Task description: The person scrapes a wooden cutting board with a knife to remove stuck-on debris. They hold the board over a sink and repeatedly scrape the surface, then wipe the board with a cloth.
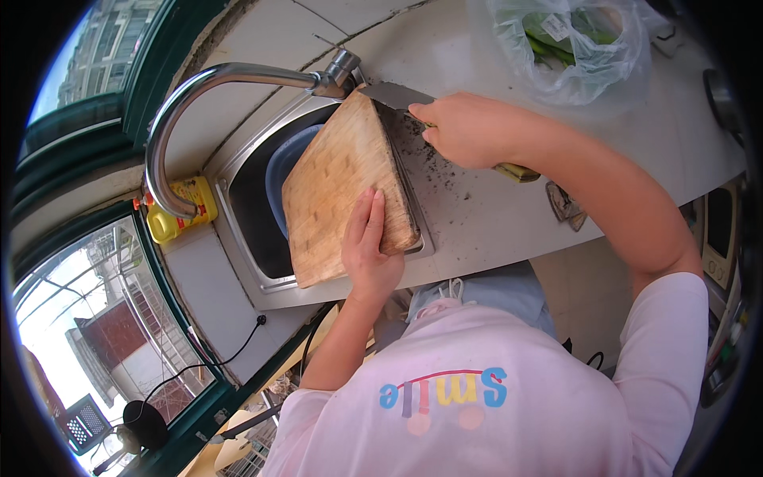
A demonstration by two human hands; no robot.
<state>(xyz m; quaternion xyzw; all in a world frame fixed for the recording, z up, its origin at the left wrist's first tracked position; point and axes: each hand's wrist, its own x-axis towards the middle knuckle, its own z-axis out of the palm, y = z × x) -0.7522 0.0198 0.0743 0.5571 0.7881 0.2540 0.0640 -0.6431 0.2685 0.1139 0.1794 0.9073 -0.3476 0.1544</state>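
Observation:
A thick wooden cutting board (pixel 337 185) lies over the sink (pixel 238 250), tilted, with its right edge towards the countertop. My left hand (pixel 372 247) rests on the board's near part, fingers flat on its face. In my right hand (pixel 468 131) is a kitchen knife (pixel 393 95), gripped by its handle. The blade reaches to the board's far right corner, at the dark edge. Dark crumbs of scraped-off dirt (pixel 444 170) are scattered on the countertop along that edge. Beneath the board, a blue basin (pixel 286 161) shows partly in the sink.
A chrome faucet (pixel 232 74) arches over the sink's left side. Beside the window stands a yellow detergent bottle (pixel 185 208). A clear plastic bag (pixel 572 53) of green vegetables sits at the countertop's far right. A crumpled dark item (pixel 563 206) lies near the front edge.

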